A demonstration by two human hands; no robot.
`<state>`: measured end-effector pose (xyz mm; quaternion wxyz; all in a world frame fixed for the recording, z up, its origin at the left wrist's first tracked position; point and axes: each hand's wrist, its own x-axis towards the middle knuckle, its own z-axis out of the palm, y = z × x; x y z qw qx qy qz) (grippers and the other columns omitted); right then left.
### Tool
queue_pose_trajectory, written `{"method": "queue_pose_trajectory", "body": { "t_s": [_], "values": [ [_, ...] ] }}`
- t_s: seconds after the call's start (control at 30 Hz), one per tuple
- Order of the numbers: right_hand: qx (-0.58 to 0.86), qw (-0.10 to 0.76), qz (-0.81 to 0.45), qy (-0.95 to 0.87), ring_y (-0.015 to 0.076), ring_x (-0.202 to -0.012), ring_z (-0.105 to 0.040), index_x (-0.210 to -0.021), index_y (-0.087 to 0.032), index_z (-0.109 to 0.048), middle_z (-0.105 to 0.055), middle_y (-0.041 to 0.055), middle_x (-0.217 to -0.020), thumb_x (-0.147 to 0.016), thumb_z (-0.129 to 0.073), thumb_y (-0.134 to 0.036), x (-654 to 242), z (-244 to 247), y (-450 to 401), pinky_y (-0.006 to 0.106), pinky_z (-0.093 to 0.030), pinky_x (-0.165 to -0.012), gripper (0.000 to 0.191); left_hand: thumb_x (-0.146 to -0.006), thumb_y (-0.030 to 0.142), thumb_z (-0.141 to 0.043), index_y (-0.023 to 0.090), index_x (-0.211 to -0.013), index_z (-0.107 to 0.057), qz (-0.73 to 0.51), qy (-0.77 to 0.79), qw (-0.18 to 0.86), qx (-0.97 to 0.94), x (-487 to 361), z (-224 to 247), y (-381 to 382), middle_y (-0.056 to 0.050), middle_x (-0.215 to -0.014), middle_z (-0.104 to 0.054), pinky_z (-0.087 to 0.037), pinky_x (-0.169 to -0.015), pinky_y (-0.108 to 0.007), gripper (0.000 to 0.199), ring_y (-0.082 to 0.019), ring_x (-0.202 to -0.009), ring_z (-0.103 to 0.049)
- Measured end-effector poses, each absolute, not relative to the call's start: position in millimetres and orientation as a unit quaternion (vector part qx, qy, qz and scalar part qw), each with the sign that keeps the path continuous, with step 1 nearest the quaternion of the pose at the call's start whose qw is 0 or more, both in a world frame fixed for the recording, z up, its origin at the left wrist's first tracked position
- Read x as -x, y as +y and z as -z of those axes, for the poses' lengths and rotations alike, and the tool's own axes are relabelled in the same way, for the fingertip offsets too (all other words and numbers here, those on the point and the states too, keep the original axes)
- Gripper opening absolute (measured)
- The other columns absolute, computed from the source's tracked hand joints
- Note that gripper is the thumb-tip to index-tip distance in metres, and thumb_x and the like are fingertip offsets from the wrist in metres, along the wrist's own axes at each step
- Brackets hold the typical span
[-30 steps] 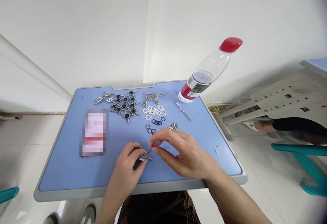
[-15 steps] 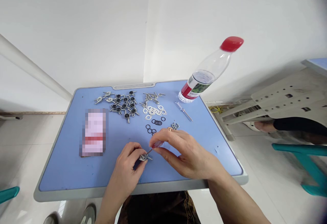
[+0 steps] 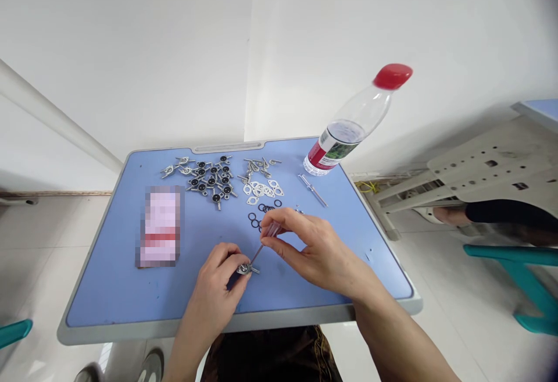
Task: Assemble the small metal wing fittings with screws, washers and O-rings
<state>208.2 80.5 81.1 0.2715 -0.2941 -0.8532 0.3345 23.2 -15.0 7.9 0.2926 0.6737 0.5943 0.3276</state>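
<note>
Relative to the blue table, a metal fitting is being held above its near edge, pinched by the left hand. A screwdriver is being gripped narrowly by the right hand (its tip is being kept at the fitting). Black rings are being seen farther from that edge, beyond the hands.

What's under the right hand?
Black rings and small shiny parts peek out past the right hand on the blue tabletop; whatever it covers can't be seen.
</note>
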Motion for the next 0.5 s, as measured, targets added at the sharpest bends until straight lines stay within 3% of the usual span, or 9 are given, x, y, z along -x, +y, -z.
{"method": "queue_pose_trajectory", "body": {
  "t_s": [0.23, 0.5],
  "values": [
    [0.127, 0.267, -0.308, -0.904, 0.0120, -0.084, -0.060, -0.118, -0.018, -0.051, -0.067, 0.0039, -0.094, -0.096, -0.045, -0.011, -207, -85, 78, 0.025, -0.047, -0.073, 0.023, -0.088, 0.015, -0.053, 0.024, -0.102, -0.061, -0.335, 0.584, 0.295, -0.678, -22, -8, -14, -0.004, -0.100, -0.056, -0.049, -0.083, -0.033, 0.019, -0.018, -0.092, -0.057],
    [0.151, 0.292, -0.176, -0.928, 0.0111, -0.065, -0.054, -0.128, -0.017, -0.047, -0.060, -0.0007, -0.075, -0.096, -0.041, -0.011, -201, -73, 77, 0.025, -0.046, -0.065, 0.034, -0.087, 0.014, -0.055, 0.026, -0.105, -0.062, -0.343, 0.582, 0.281, -0.682, -22, -7, -14, -0.005, -0.108, -0.058, -0.050, -0.085, -0.035, 0.023, -0.020, -0.098, -0.058]
  ]
}}
